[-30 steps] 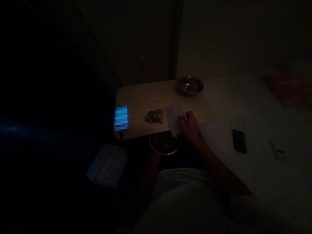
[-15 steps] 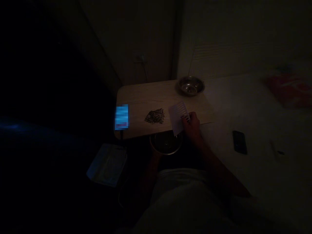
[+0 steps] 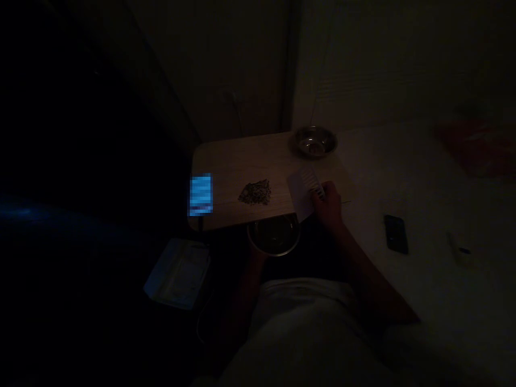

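In the dim head view, my right hand is closed on a pale flat comb-like piece with a row of slots or teeth along one side. That piece is over the front edge of a small wooden table. To its left, a loose pile of small dark bits, perhaps seeds, lies on the tabletop. My left hand grips a metal bowl just below the table's front edge, near the pile. Most of its fingers are hidden in shadow and under the bowl.
Another metal bowl stands at the table's back right. A lit, blurred screen is at the left end. A pale box-like object lies lower left. On the white surface at right are a dark phone and a red item.
My right hand and the pale comb-like piece have shifted a little to the right, away from the pile. The left hand and its bowl have stayed put. The view has darkened.
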{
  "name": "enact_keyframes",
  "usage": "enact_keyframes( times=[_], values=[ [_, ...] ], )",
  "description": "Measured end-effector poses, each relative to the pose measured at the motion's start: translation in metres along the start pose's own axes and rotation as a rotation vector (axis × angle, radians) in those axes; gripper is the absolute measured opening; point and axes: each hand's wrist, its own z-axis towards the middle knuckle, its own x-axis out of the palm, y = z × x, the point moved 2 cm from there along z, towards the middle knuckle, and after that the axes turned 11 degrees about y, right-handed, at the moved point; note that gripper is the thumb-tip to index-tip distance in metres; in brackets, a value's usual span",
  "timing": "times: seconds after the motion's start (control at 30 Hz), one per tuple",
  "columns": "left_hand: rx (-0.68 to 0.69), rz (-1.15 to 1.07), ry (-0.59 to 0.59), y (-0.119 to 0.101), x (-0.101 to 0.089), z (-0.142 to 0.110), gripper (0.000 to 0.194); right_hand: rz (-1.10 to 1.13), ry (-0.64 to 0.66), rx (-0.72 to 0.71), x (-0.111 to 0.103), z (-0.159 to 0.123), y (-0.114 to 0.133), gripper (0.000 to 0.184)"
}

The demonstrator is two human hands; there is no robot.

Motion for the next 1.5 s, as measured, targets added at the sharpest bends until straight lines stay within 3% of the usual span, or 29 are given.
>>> enact_keyframes(
  times=[0.27,0.43,0.67,0.77,1.0,1.1,1.2,1.4,1.5],
  values=[
    [0.013,0.005,-0.093,-0.001,0.005,0.0,0.069,0.08,-0.089,-0.016,-0.012,0.022,-0.012,0.025],
    [-0.012,-0.013,-0.061,-0.001,0.006,-0.001,0.068,0.149,-0.167,-0.022,-0.018,0.028,-0.018,0.027],
    [0.054,-0.014,-0.139,0.001,0.006,-0.002,0.062,0.082,0.023,-0.045,-0.001,0.012,-0.003,0.027],
    [0.035,-0.006,-0.118,0.001,0.007,-0.003,0.064,0.053,0.075,-0.049,0.007,0.007,0.002,0.026],
    [0.061,-0.036,-0.157,-0.001,0.004,-0.004,0.059,-0.015,-0.013,-0.03,0.002,0.011,-0.001,0.026],
    [0.04,-0.023,-0.111,-0.001,0.005,-0.003,0.065,-0.016,-0.038,-0.034,-0.002,0.011,0.0,0.026],
    [0.018,0.002,-0.066,0.0,0.006,-0.003,0.073,0.038,0.002,-0.056,-0.003,0.008,0.006,0.027],
    [0.06,0.018,-0.178,0.001,0.0,0.0,0.065,0.141,0.1,-0.125,0.0,0.002,0.023,0.028],
    [0.032,-0.002,-0.162,0.002,-0.004,0.002,0.066,0.144,0.129,-0.129,-0.001,0.001,0.028,0.029]
  ],
)
